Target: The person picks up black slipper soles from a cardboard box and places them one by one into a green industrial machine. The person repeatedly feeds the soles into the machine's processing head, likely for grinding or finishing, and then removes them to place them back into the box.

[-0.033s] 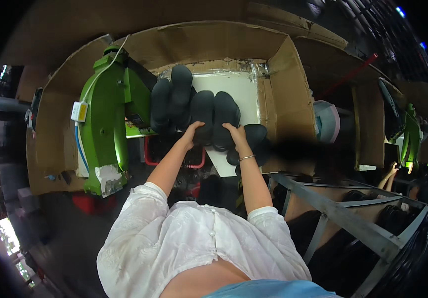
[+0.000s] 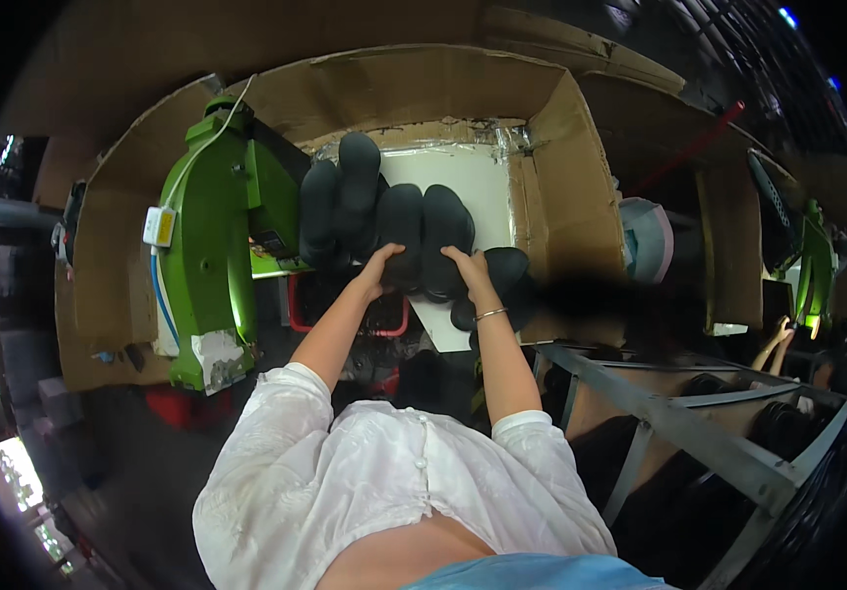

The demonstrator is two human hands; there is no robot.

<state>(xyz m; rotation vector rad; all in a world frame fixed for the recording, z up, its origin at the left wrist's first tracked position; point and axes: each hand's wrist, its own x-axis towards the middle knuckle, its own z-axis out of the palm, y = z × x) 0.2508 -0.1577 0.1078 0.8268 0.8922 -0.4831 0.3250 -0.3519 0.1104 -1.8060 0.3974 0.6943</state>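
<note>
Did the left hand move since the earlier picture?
No, not noticeably: the left hand is in the same place relative to the green machine.

And there's a slight turn of the head camera: the whole view swings a touch counter-clockwise! Down slip the green machine [image 2: 209, 236] on the left and the box's back wall [image 2: 414, 84], while the distant green machine [image 2: 815, 261] edges up at far right. The metal rack [image 2: 694, 444] drifts rightward, and the left dark sole [image 2: 400, 218] and right dark sole [image 2: 445, 218], with left hand [image 2: 380, 266] and right hand [image 2: 467, 267], now sit marginally lower in view.
</note>
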